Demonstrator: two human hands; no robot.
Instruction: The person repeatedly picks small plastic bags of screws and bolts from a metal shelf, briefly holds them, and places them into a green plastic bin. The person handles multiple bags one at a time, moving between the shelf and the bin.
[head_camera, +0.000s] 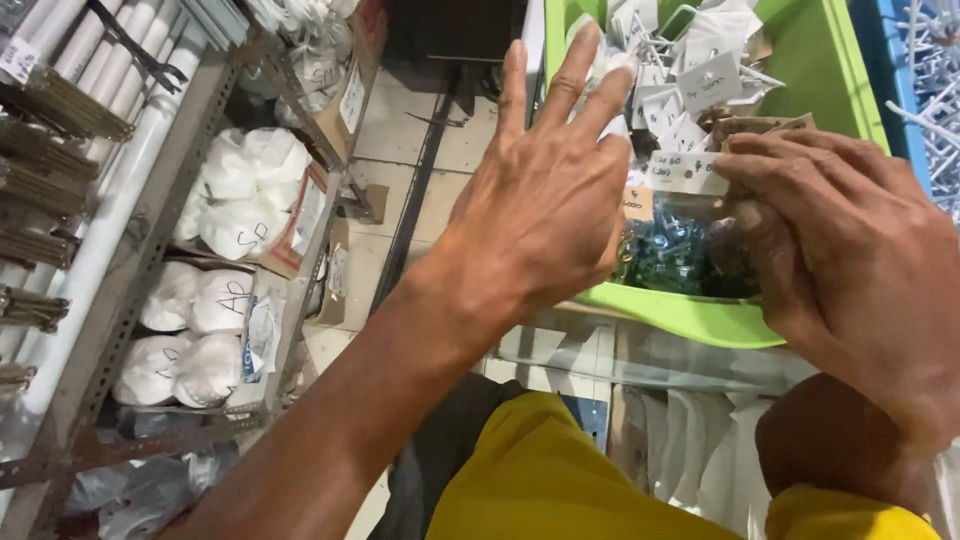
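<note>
Yellow fabric of the person's clothing (560, 480) fills the bottom of the view, and both forearms rise from it toward a lime-green bin (700, 318) packed with small clear packets of hardware. The left hand (545, 195) is open, fingers spread and raised over the bin's near-left corner, holding nothing. The right hand (850, 250) is closed in a pinch on a clear bag of dark-green and bluish small parts (675, 255), its white paper label (685, 172) showing just above the thumb; the bag stands inside the bin against the near wall. By the look of it, the step in hand is sorting through the packets, with one bag picked out. Lifting it free would call for a firm hold near the label, and the open hand could keep the loose white tags (690, 80) behind it from spilling. To the left, a metal shelf rack (150, 230) holds white bundles in plastic (240, 190).
</note>
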